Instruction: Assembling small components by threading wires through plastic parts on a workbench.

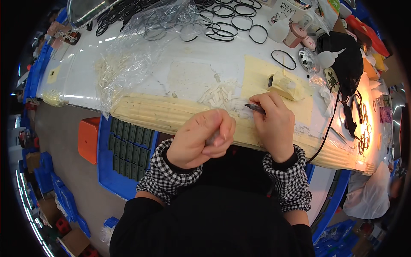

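My left hand [201,139] is closed with its fingers curled in, held just over the table's front edge. Whatever lies inside it, if anything, is hidden. My right hand [276,124] pinches a small dark knife blade [254,108], its pointed tip aimed left. Beyond the hands lies a loose pile of short cream strips [219,94]. Behind my right hand, a yellow tape-wrapped block [286,87] rests on a yellow sheet [253,70]. Padding wrapped in yellowish tape [145,112] runs along the table's front edge.
Black rings [222,32] and a crumpled clear plastic bag [128,64] cover the back and left of the white table. Cups, a black pouch [342,60] and a glowing light [364,111] crowd the right. Below stand a blue crate [102,167] of dark parts and an orange stool [88,139].
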A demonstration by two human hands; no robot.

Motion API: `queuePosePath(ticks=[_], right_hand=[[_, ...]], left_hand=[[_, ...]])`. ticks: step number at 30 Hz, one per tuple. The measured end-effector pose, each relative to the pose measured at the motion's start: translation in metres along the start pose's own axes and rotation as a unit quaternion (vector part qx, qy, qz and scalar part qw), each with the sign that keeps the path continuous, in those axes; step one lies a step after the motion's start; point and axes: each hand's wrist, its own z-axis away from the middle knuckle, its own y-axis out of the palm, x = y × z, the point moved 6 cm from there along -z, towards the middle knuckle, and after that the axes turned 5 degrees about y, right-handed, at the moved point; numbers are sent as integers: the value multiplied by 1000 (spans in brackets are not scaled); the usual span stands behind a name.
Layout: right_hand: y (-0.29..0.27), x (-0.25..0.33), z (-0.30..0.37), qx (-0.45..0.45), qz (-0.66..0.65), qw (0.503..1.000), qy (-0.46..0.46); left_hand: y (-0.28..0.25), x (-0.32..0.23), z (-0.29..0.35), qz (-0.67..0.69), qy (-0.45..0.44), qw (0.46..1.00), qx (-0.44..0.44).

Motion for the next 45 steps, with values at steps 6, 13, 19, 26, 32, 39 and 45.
queuePosePath(ticks=[6, 13, 19, 26, 32, 39, 45], right_hand=[[-21, 11, 2, -13, -139, 990, 22], [-71, 98, 66, 476, -596, 513, -394], [-68, 128, 76, 434, -621, 516, -400], [-76, 119, 75, 413, -661, 438, -447], [-77, 118, 81, 370, -691, 450, -429], [-78, 109, 69, 344, -669, 484, -447], [-67, 112, 71, 346, -639, 543, -422]], left_hand=[[-2, -22, -1, 8, 21, 995, -99], [-39, -48, -2, 113, 108, 974, -165], [-39, -51, -5, 118, 126, 970, -171], [-46, -52, -3, 101, 132, 967, -193], [-44, -50, -8, 93, 130, 968, -192], [-49, -58, -8, 95, 154, 965, -190], [-50, -65, -9, 89, 180, 960, -195]])
